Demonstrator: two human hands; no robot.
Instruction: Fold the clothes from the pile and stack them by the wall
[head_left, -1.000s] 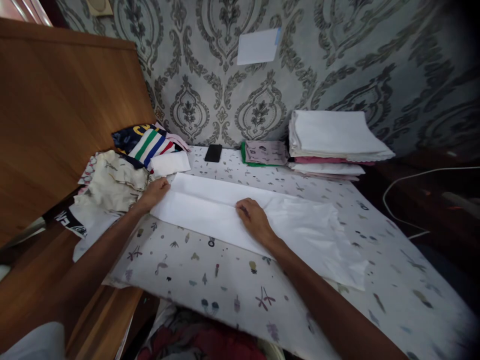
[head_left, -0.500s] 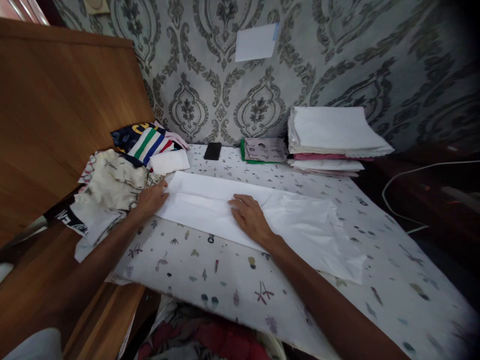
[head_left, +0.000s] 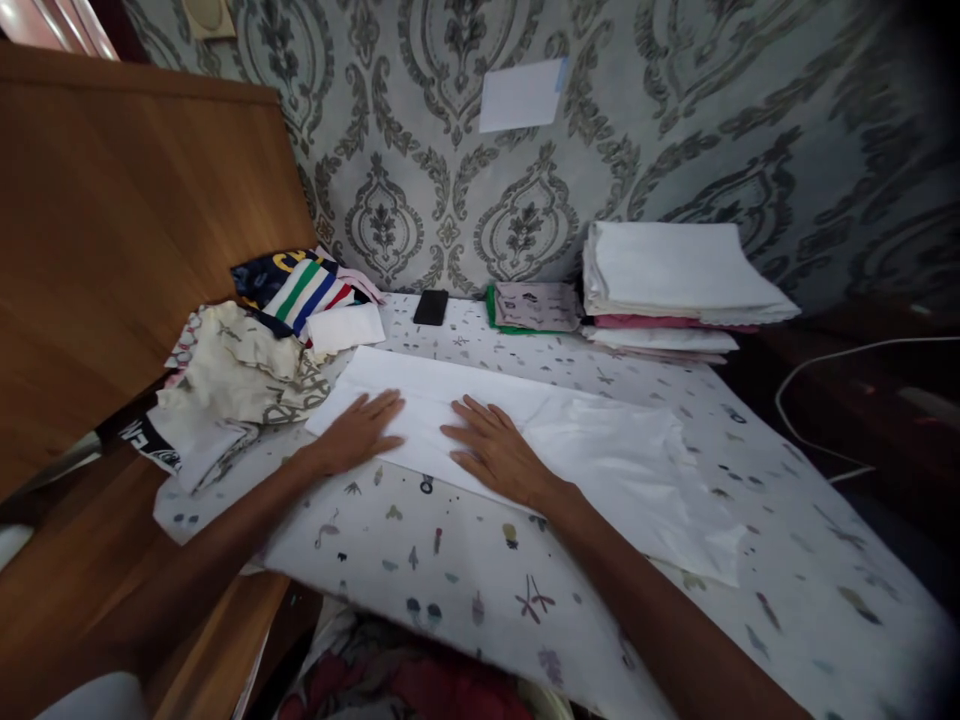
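Observation:
A long strip of folded white cloth (head_left: pixel 600 440) lies across the printed table cover (head_left: pixel 480 560), smooth at its left end and wrinkled toward the right. My left hand (head_left: pixel 364 430) rests flat on the left part of the cloth, fingers spread. Close by, my right hand (head_left: pixel 499 450) also lies flat on it, near the middle, its fingers apart. Neither hand grips anything. Part of the cloth's near edge is hidden under my hands and right forearm.
Crumpled clothes (head_left: pixel 232 370) are heaped on the left beside a wooden panel (head_left: pixel 150 210). A black phone-like object (head_left: pixel 430 307) lies near the wall. Back right stands a stack of folded white cloths (head_left: pixel 667 270), beside a folded grey printed cloth (head_left: pixel 537 304). A white cable (head_left: pixel 825 358) hangs at right.
My left hand has moved right, from the cloth's left edge onto its surface, and its fingers have spread. My right hand stays near the middle, with fingers wider apart.

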